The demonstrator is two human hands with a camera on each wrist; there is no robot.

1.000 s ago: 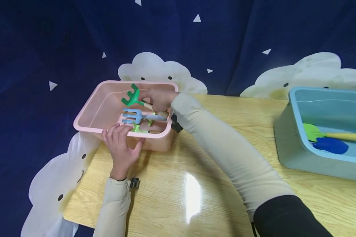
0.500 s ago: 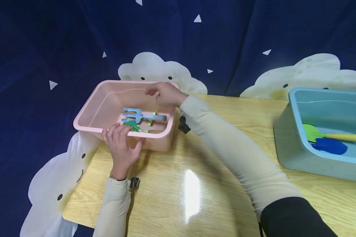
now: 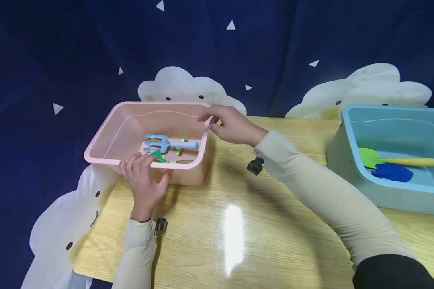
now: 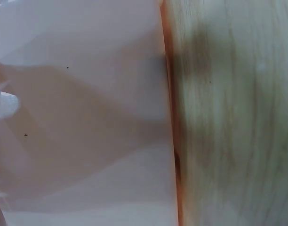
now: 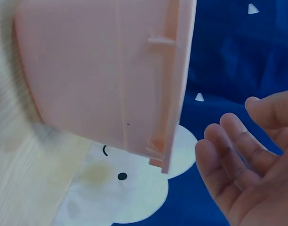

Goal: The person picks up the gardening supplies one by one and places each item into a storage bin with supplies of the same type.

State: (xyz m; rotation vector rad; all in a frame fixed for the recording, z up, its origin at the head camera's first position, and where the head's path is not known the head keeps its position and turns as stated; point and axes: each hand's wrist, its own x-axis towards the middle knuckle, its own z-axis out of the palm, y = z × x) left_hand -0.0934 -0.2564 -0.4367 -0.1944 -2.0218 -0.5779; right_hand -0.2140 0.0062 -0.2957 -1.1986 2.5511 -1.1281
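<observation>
A pink plastic tub (image 3: 181, 175) stands at the left of the table. My left hand (image 3: 142, 182) holds its near rim, fingers over the edge and thumb on the outer wall. That outer wall of the tub (image 4: 87, 117) fills much of the left wrist view. Inside lie a light blue toy hand fork (image 3: 163, 143), a green toy rake (image 3: 158, 155) partly hidden by the fingers and rim, and light green pieces beneath. My right hand (image 3: 235, 125) hovers by the tub's right rim, fingers loosely bent. The right wrist view shows the hand (image 5: 247, 174) holding nothing, apart from the rim.
A blue tub (image 3: 401, 196) stands on the right of the wooden table (image 3: 202, 241). It holds a light green toy shovel (image 3: 370, 157) with a yellow handle and a dark blue scoop (image 3: 394, 172). A dark blue curtain (image 3: 260, 48) with clouds hangs behind.
My right hand has let go of the green rake, which now lies at the near side of the pink tub. The hand has withdrawn rightward to the rim. My left hand stays put.
</observation>
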